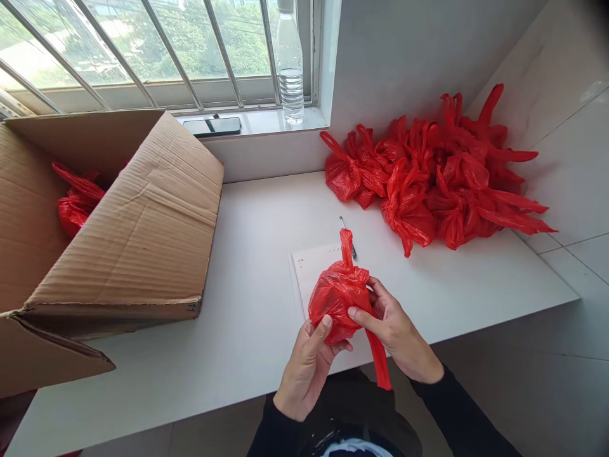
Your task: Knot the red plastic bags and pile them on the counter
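Between my two hands is a red plastic bag [335, 295], bunched up around contents I cannot make out. One of its handles points up and the other hangs down past the table's front edge. My left hand [309, 362] grips the bag's lower left side, thumb on top. On the right side, my right hand [392, 327] pinches it between thumb and fingers. Beneath the bag lies a sheet of white paper [304, 270] with small handwriting, partly covered. A pen [353, 251] rests at the paper's far right, half hidden behind the bag's upper handle.
A heap of knotted red bags [428, 184] lies against the wall at the back right. On the left stands an open cardboard box [137, 235] with red bags [78, 200] inside. The windowsill holds a phone [223, 126] and a water bottle [290, 76]. The white table [252, 254] carries everything else.
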Tool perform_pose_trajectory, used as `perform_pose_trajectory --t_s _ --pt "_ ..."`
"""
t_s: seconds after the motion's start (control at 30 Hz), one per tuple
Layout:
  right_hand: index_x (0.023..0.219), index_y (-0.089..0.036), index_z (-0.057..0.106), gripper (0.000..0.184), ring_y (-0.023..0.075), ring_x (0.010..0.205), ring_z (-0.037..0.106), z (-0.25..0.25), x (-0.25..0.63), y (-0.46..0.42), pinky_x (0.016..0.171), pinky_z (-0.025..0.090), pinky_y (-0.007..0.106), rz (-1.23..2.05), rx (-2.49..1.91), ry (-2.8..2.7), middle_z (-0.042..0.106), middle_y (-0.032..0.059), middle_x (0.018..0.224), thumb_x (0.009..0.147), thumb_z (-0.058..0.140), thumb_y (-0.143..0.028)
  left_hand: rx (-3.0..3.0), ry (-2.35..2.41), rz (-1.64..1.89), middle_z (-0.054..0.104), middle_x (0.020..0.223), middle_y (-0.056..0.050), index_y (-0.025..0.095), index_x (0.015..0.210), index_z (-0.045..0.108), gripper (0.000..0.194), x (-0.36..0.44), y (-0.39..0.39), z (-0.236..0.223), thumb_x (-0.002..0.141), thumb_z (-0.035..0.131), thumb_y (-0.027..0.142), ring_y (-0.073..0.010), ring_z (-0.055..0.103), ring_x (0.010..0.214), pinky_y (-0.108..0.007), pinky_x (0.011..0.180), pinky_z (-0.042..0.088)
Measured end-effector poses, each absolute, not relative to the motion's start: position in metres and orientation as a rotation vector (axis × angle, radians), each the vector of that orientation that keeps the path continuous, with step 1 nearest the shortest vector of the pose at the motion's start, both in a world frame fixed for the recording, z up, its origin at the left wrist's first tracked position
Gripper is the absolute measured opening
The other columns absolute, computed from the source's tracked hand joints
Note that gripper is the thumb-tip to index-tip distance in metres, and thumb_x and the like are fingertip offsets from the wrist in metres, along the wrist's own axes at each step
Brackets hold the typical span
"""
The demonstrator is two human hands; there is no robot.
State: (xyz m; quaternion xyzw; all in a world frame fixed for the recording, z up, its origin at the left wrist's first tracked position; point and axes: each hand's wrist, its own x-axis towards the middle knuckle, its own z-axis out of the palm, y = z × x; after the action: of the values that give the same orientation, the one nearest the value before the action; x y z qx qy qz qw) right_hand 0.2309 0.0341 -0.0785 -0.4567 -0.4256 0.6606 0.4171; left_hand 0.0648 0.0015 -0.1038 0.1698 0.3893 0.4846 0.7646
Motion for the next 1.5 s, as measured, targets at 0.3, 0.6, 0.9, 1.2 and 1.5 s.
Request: perform_pose_trajectory --t_s 0.3,0.6,0.9,1.2,1.5 --pt "0.13 -0.029 0.054 0.032 0.0231 0.114 0.064 -0.079 0.232 0.032 0.102 0.051 0.039 1.677 -1.097 -1.112 0.069 0.0032 0.123 0.101 0.062 -0.039 0.377 0.845 1.069 0.073 0.109 -0.006 0.023 0.112 0.072 0.034 0.063 -0.001 -0.1 0.08 0.084 0.018 -0.0196 0.068 0.09 -0.032 0.081 0.055" --pt "0.143 -0.033 0.049 0.044 0.024 0.119 0.061 -0.077 0.233 0.027 0.098 0.053 0.037 1.823 -1.03 -1.115 0.063 0.0036 0.134 0.102 0.062 -0.04 0.13 0.838 1.219 0.069 0.135 -0.006 0.029 0.138 0.061 0.047 0.051 0.005 -0.102 0.093 0.073 0.033 -0.0278 0.066 0.124 -0.04 0.107 0.051" --pt "0.14 -0.033 0.054 0.043 0.0272 0.124 0.058 -0.084 0.227 0.027 0.099 0.054 0.041 1.795 -1.084 -1.145 0.06 0.0057 0.139 0.1 0.062 -0.047 0.209 0.914 1.303 0.07 0.131 -0.007 0.029 0.135 0.063 0.045 0.037 0.008 -0.095 0.092 0.073 0.034 -0.0262 0.068 0.116 -0.036 0.098 0.055" --pt "0.132 -0.037 0.057 0.037 0.0238 0.105 0.063 -0.087 0.189 0.026 0.09 0.054 0.039 1.194 -1.294 -1.599 0.061 0.003 0.122 0.098 0.054 -0.023 0.504 1.206 1.26 0.066 0.125 -0.01 0.023 0.119 0.069 0.034 0.025 0.005 -0.09 0.095 0.065 0.047 -0.0233 0.064 0.105 -0.031 0.081 0.054" --pt "0.15 -0.041 0.039 0.058 0.0255 0.122 0.058 -0.109 0.187 0.002 0.103 0.051 0.042 1.271 -1.254 -1.86 0.053 0.0052 0.138 0.097 0.053 -0.022 0.663 1.288 1.099 0.072 0.098 -0.007 0.02 0.105 0.07 0.038 0.018 0.022 -0.104 0.094 0.063 0.056 -0.0186 0.061 0.078 -0.027 0.063 0.05"
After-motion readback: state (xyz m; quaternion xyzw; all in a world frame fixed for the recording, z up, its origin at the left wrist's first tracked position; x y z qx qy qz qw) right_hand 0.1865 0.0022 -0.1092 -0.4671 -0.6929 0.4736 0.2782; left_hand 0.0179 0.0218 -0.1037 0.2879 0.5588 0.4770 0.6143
